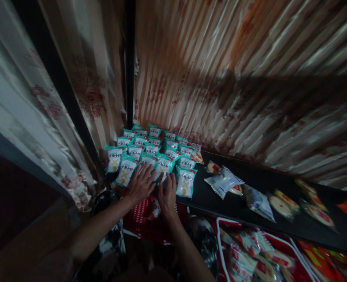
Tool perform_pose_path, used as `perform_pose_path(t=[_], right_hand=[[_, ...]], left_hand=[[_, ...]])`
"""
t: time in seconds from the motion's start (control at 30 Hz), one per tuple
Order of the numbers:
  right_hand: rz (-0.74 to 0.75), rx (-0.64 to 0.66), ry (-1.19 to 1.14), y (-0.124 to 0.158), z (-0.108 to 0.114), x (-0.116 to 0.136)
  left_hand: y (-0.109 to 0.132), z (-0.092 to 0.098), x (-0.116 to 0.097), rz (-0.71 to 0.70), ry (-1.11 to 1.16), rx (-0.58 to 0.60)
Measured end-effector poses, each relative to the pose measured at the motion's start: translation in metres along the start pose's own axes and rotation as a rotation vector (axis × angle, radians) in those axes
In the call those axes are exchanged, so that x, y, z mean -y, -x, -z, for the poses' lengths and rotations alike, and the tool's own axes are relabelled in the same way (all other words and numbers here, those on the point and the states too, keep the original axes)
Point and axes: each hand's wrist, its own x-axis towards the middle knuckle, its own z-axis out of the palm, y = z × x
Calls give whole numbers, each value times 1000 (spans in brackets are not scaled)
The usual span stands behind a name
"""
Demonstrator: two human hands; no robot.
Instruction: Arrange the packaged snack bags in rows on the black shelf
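Observation:
Rows of teal-and-white snack packets stand close together on a black shelf. My left hand has its fingers spread against the fronts of the near packets, beside a front-left snack packet. A little to the right, my right hand reaches up with fingers apart, its tips at the lower part of a snack packet in the front row. Just right of that hand, another snack packet stands near the shelf's front edge. Neither hand appears to grip a packet.
Loose snack packets, including a silver one, and wrapped round pastries lie along the shelf. Below are a red basket and a white-rimmed basket of packets. Patterned curtains and a dark post stand behind.

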Motion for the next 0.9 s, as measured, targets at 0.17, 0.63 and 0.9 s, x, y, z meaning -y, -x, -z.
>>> perform_pose_path(t=[0.17, 0.63, 0.9], right_hand=[[-65, -13, 25, -7, -2, -5], [-337, 10, -158, -57, 2, 3], [-345, 68, -155, -72, 3, 0]], left_hand=[[0, -7, 3, -32, -7, 36], [-6, -14, 0, -28, -3, -8], [-9, -10, 2, -21, -1, 10]])
